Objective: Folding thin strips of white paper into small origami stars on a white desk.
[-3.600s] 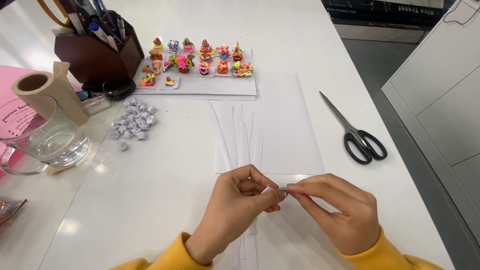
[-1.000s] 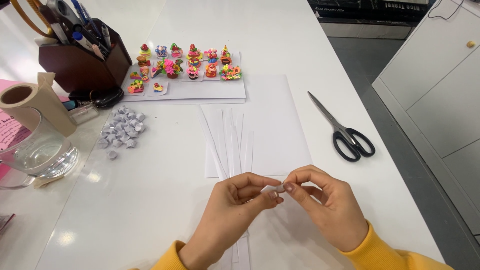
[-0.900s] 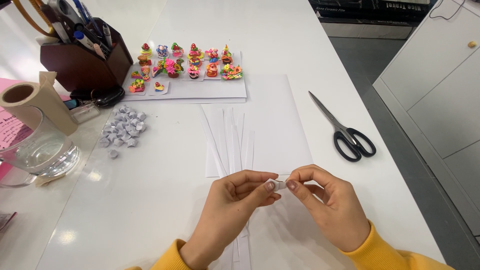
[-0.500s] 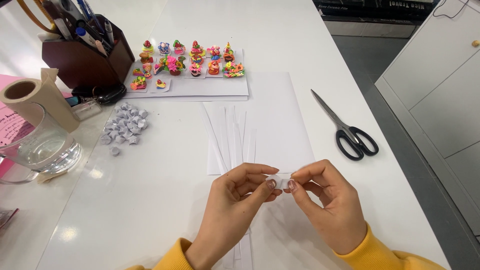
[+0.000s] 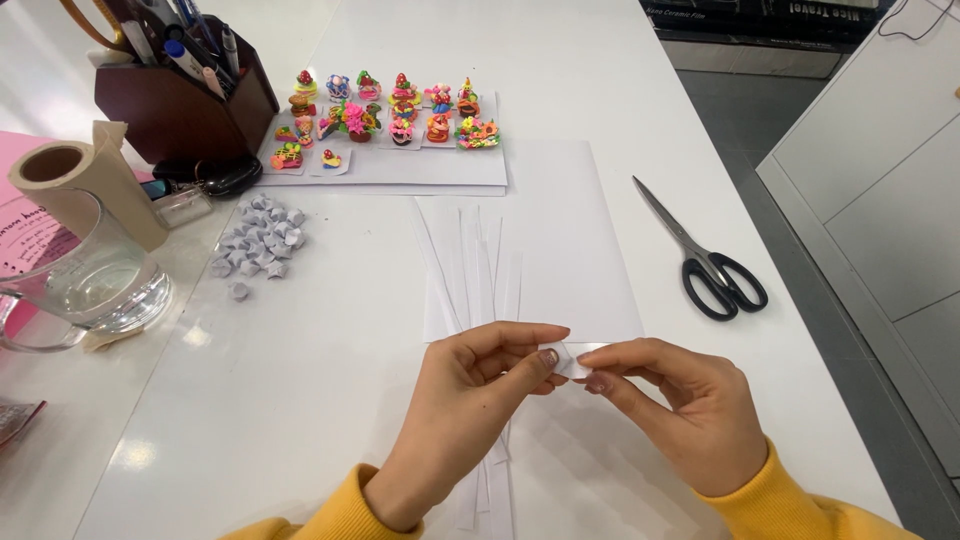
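Observation:
My left hand (image 5: 465,405) and my right hand (image 5: 680,410) meet over the white table, both pinching one small folded piece of white paper (image 5: 573,362) between thumbs and fingertips. Both wrists wear yellow sleeves. Under and just beyond my hands lie several long white paper strips (image 5: 475,270) on a white sheet (image 5: 570,230). A pile of small folded white paper stars (image 5: 258,240) sits to the left.
Black-handled scissors (image 5: 705,255) lie to the right. A board of small colourful clay figures (image 5: 385,120) stands at the back. At the left are a dark pen holder (image 5: 185,110), a paper tape roll (image 5: 70,190) and a glass mug (image 5: 85,290). The table's right edge is near.
My fingers have kept working the small paper piece, shifting slightly between frames. The view has drifted a little; nothing else on the table has moved.

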